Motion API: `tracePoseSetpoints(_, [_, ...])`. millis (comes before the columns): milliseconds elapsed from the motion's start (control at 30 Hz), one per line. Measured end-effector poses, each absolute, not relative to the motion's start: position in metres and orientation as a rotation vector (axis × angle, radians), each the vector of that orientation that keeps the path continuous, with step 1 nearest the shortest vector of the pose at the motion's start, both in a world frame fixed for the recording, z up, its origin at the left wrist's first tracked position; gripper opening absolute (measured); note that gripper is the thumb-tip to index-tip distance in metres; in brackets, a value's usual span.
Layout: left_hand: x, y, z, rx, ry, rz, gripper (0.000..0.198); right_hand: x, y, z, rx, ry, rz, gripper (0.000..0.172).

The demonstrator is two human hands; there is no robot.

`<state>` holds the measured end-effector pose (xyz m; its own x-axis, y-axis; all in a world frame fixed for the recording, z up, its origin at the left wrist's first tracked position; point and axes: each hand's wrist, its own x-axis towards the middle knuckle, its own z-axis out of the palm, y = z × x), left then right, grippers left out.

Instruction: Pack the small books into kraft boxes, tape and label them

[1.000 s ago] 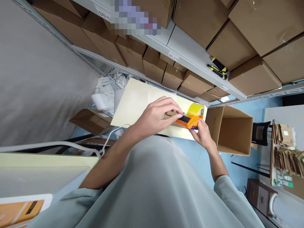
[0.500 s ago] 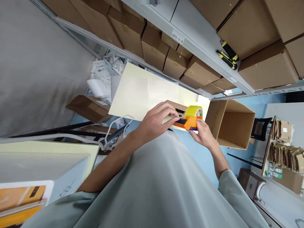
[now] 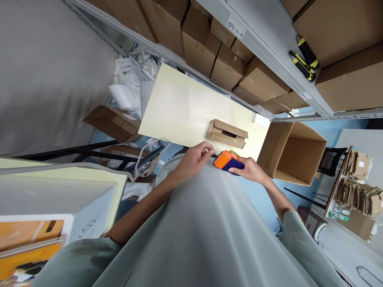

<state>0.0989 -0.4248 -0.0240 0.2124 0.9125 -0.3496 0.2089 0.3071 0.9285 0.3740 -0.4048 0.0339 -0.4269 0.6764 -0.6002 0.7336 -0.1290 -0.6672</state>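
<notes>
A small flat cardboard box [image 3: 227, 134] lies on the cream table [image 3: 179, 107], with its flaps partly open. My right hand [image 3: 249, 169] holds an orange and blue tape dispenser [image 3: 228, 161] just off the table's near edge, close to my body. My left hand [image 3: 196, 157] hovers next to the dispenser with its thumb and fingers pinched together near the dispenser's front end. What the pinch holds is too small to make out. Both hands are off the box.
A large open cardboard box [image 3: 291, 153] stands right of the table. Shelves of brown cartons [image 3: 206, 48] run behind it, with yellow-black cutters [image 3: 303, 57] on a shelf. Crumpled white paper [image 3: 131, 83] lies at the table's far left end. A white cable [image 3: 149, 153] hangs below.
Both hands have pulled back from the small box toward my body, taking the tape dispenser with them. The box now lies uncovered on the table. The view has tilted down.
</notes>
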Motion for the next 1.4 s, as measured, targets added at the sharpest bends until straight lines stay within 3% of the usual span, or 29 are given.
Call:
tracePoseSetpoints(367, [0.088,-0.372,-0.081,0.725,1.34,0.897,0.026,0.392,-0.313,0.064,1.558,1.659,-1.59,0.061])
tracePoseSetpoints(767, [0.113,-0.351,-0.159,0.157,0.974,0.927,0.04,0.411,-0.25,0.021,1.477,1.49,-1.644,0.066])
tracePoseSetpoints(1133, [0.112,-0.343,-0.186,0.112,1.066,0.866,0.027,0.411,-0.248,-0.033,1.453,1.477,-1.634,0.073])
tracePoseSetpoints(1400, [0.115,-0.346,-0.203,0.202,1.286,0.78,0.022,0.408,-0.248,-0.04,1.365,1.549,-1.553,0.069])
